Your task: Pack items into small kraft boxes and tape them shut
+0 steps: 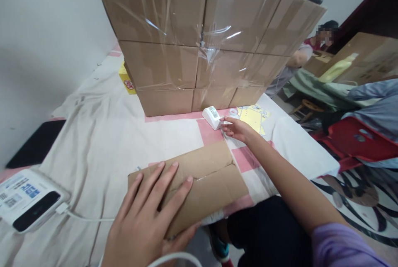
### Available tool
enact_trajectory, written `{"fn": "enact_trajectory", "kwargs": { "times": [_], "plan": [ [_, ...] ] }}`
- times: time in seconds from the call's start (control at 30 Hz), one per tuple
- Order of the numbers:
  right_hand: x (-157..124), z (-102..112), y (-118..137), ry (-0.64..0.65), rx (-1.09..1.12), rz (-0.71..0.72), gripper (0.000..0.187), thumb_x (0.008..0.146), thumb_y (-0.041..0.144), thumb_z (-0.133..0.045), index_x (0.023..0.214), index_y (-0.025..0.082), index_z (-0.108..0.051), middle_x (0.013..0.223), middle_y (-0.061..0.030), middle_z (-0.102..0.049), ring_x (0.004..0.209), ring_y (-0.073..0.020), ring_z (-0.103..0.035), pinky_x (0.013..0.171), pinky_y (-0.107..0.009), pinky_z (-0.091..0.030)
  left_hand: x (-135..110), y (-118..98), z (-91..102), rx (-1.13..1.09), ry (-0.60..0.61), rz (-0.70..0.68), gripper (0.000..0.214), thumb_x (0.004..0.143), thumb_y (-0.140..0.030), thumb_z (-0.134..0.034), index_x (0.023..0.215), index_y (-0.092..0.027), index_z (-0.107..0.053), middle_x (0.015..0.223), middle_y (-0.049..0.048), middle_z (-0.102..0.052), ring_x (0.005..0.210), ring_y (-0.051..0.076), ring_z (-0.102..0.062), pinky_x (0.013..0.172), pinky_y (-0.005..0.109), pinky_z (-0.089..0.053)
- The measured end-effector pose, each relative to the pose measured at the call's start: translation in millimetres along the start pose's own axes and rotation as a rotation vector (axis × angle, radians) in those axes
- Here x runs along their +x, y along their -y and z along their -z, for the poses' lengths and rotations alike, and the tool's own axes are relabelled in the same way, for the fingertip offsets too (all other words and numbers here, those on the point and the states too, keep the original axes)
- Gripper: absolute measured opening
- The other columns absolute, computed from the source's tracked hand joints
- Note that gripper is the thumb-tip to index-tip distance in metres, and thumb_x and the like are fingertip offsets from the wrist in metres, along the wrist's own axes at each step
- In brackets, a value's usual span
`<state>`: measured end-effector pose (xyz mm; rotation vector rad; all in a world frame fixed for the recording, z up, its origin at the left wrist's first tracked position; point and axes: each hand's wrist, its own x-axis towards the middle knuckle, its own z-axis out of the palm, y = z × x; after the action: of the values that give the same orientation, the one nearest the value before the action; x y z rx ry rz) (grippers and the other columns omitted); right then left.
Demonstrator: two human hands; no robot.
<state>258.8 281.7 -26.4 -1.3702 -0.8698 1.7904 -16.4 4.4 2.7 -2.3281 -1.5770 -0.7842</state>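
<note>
**Flat carton under the left hand, right hand at the small white dispenser**

The flat carton (205, 184) lies at the near edge of the table (102, 134), on the cream and pink cloth, with one corner a little over the edge. I judge that it is light and rather stiff on its panels. The two top flaps meet in a seam that looks weak, so pressure there will bend them inward. On loose cloth it can slide easily. I would hold it by the long edges, or press on the flaps at both sides of the seam.

My left hand (146, 217) is wide open, with the fingers spread and lying flat on the left half of the carton, the thumb at its near edge. It presses and does not grasp.

My right hand (238, 129) is stretched toward the far side, at the white dispenser (212, 117), which stands just before the stack of taped cartons (192, 43). The fingers are narrow and close together, and the tips touch the near end of the dispenser. I cannot tell whether they pinch something there. The dispenser seems small, light, hard and smooth, so the sides are the best place to take it.

A yellow sheet (255, 117) lies just beside this hand. A white device with a cable (27, 200) is at the near left corner.
</note>
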Motion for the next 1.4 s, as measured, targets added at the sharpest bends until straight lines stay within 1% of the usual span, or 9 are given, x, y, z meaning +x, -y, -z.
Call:
{"fn": "enact_trajectory", "kwargs": {
  "times": [0.1, 0.3, 0.53, 0.73, 0.9, 1.0, 1.13, 1.3, 1.4],
  "plan": [
    [7, 3, -6, 0.021, -0.026, 0.046, 0.005, 0.085, 0.019, -0.064, 0.086, 0.015, -0.067, 0.071, -0.0069, -0.062, 0.051, -0.0093, -0.048, 0.035, -0.018, -0.024, 0, 0, -0.1, -0.001, 0.002, 0.001, 0.058, 0.088, -0.058, -0.062, 0.139, -0.031, -0.054, 0.154, 0.0077, -0.049, 0.141, 0.032, -0.046, 0.117, 0.055, -0.034],
    [28, 5, -38, -0.232, -0.167, 0.253, 0.017, 0.073, 0.011, -0.065, 0.059, 0.016, -0.057, 0.046, 0.0005, -0.052, 0.038, -0.0069, -0.040, 0.035, -0.019, -0.028, 1, 3, -0.5, 0.013, -0.002, -0.042, 0.062, 0.085, -0.057, -0.066, 0.139, -0.029, -0.056, 0.153, 0.0104, -0.050, 0.139, 0.035, -0.048, 0.114, 0.055, -0.036],
    [26, 8, -36, -0.152, -0.171, 0.223, 0.016, 0.073, 0.010, -0.068, 0.060, 0.015, -0.059, 0.049, -0.0043, -0.059, 0.041, -0.0102, -0.052, 0.037, -0.019, -0.034, -1, 5, -1.2, 0.055, -0.024, -0.064, 0.066, 0.083, -0.055, -0.068, 0.142, -0.030, -0.053, 0.155, 0.0081, -0.049, 0.141, 0.033, -0.045, 0.115, 0.052, -0.034],
    [6, 8, -25, -0.080, -0.167, 0.237, 0.010, 0.075, 0.016, -0.069, 0.069, 0.013, -0.062, 0.071, -0.0090, -0.070, 0.045, -0.0083, -0.052, 0.035, -0.018, -0.026, 0, 3, 0.2, 0.064, -0.006, -0.055, 0.063, 0.085, -0.059, -0.065, 0.141, -0.033, -0.054, 0.154, 0.0047, -0.050, 0.140, 0.031, -0.048, 0.114, 0.052, -0.037],
    [-34, -10, 0, 0.094, -0.265, 0.397, 0.021, 0.076, 0.032, -0.074, 0.073, 0.014, -0.064, 0.075, -0.0077, -0.070, 0.041, -0.0049, -0.036, 0.038, -0.022, -0.017, 4, -17, 1.6, 0.010, -0.020, 0.075, 0.055, 0.085, -0.062, -0.064, 0.133, -0.034, -0.061, 0.150, 0.0025, -0.055, 0.137, 0.032, -0.051, 0.112, 0.055, -0.040],
    [-76, -31, 13, 0.191, -0.308, 0.485, 0.029, 0.076, 0.042, -0.076, 0.076, 0.015, -0.067, 0.072, -0.0061, -0.068, 0.043, -0.0046, -0.032, 0.041, -0.024, -0.017, 5, -26, 3.6, 0.022, 0.011, 0.063, 0.057, 0.083, -0.061, -0.067, 0.133, -0.034, -0.062, 0.150, 0.0037, -0.055, 0.137, 0.033, -0.051, 0.111, 0.057, -0.043],
    [-137, -58, 13, 0.214, -0.325, 0.576, 0.034, 0.076, 0.045, -0.077, 0.092, 0.016, -0.071, 0.062, -0.0007, -0.061, 0.043, -0.0053, -0.029, 0.044, -0.024, -0.015, 4, -29, 8.9, 0.007, 0.069, 0.065, 0.056, 0.085, -0.054, -0.068, 0.136, -0.033, -0.059, 0.153, 0.0047, -0.051, 0.141, 0.033, -0.046, 0.113, 0.057, -0.041],
    [-195, -66, -4, 0.229, -0.425, 0.509, 0.036, 0.076, 0.043, -0.075, 0.097, 0.014, -0.072, 0.056, 0.0005, -0.059, 0.042, -0.0058, -0.030, 0.044, -0.024, -0.015, 1, -34, 15.6, -0.053, 0.090, 0.076, 0.057, 0.086, -0.051, -0.067, 0.139, -0.032, -0.057, 0.156, 0.0064, -0.048, 0.146, 0.033, -0.039, 0.120, 0.059, -0.032],
    [-223, -63, -12, 0.247, -0.522, 0.428, 0.063, 0.076, 0.037, -0.074, 0.133, 0.014, -0.061, 0.057, 0.0017, -0.062, 0.040, -0.0066, -0.033, 0.042, -0.022, -0.017, -1, -36, 18.2, -0.092, 0.085, 0.086, 0.055, 0.088, -0.049, -0.066, 0.139, -0.030, -0.057, 0.155, 0.0082, -0.048, 0.146, 0.034, -0.038, 0.120, 0.060, -0.031]
  ]
}}
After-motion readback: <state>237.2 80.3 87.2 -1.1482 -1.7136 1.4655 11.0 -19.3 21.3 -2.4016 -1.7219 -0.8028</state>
